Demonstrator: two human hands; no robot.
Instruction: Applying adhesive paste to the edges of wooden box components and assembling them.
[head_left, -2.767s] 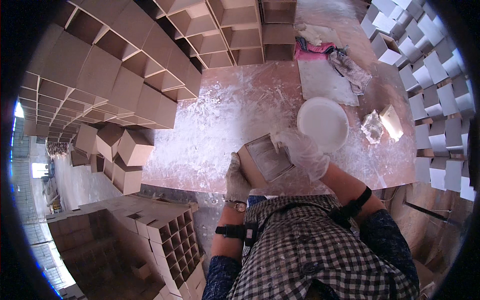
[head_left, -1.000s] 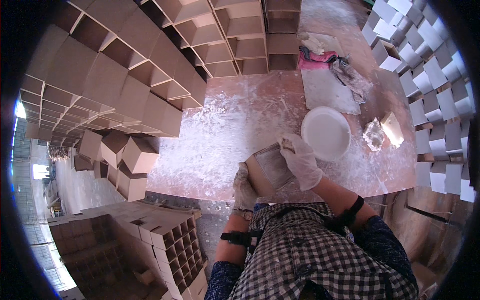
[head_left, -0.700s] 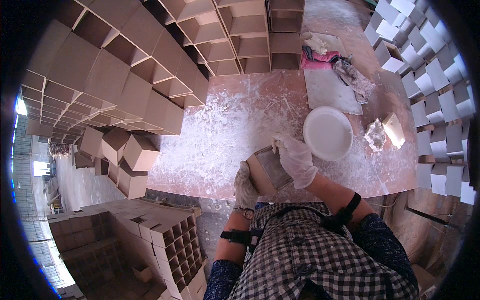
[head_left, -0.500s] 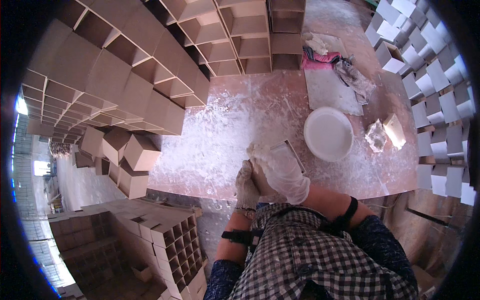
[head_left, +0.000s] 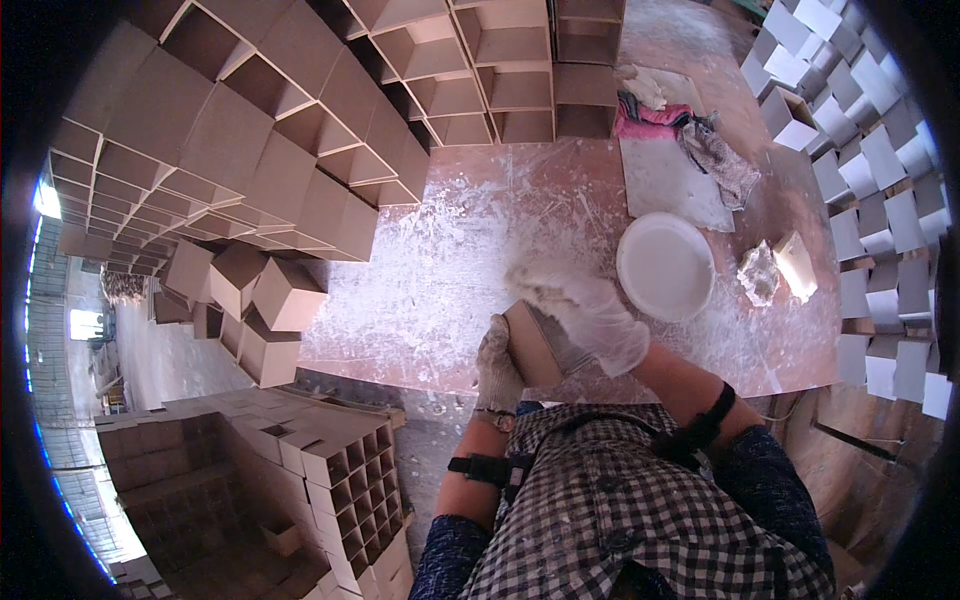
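Note:
My left hand (head_left: 498,364), in a knitted whitish glove, grips a small brown box (head_left: 533,345) by its left side. The box is tilted just above the table's near edge. Its brown side faces me and a greyer side shows to the right. My right hand (head_left: 590,312), in a loose whitish glove covering, is over the box's upper right. It is smeared by motion, so its fingers, and anything in them, cannot be made out. Right of it sits a round white basin (head_left: 666,266) on the powder-streaked reddish table (head_left: 440,270).
Stacked open brown boxes (head_left: 335,115) form a wall at the back left. Several loose boxes (head_left: 285,293) lean at the left. Pale boxes (head_left: 880,160) are stacked on the right. Rags (head_left: 715,160) lie on a board (head_left: 660,185), and yellowish chunks (head_left: 795,266) beside the basin.
My right hand has swept right and slightly down, uncovering more of the box. My left hand still grips the box, now turned to show its brown side. The view has shifted slightly.

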